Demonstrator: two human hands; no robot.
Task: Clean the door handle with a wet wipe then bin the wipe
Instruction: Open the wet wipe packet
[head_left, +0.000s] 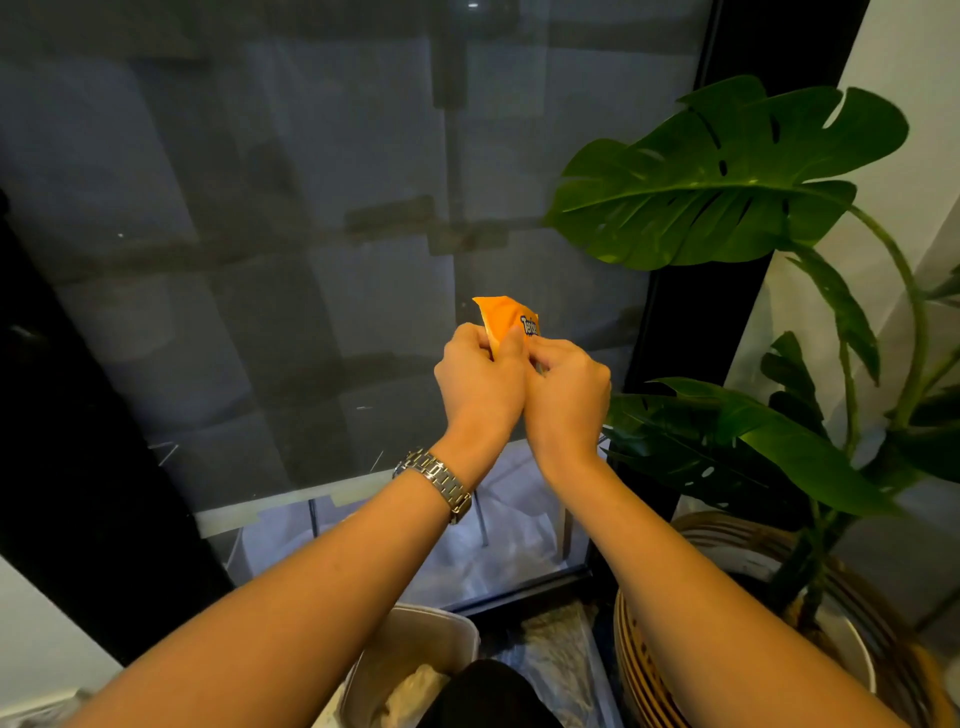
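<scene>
Both hands — left hand (480, 376), right hand (569, 397) — grip orange packet (511, 319)

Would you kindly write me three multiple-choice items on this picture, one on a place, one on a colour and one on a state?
1. Where does the plant stand relative to the hands?
A. To their right
B. To their left
C. Behind the person

2. What colour is the packet?
A. Blue
B. Orange
C. White

3. How is the packet held?
A. By the left hand alone
B. It lies on the floor
C. By both hands together

Answers:
1. A, since the big green leaves and the wicker basket fill the right side of the view.
2. B, the packet sticking up above the fingers is bright orange with dark lettering.
3. C, the left hand, the one with the watch, and the right hand both pinch it, close together before the glass door.
</scene>
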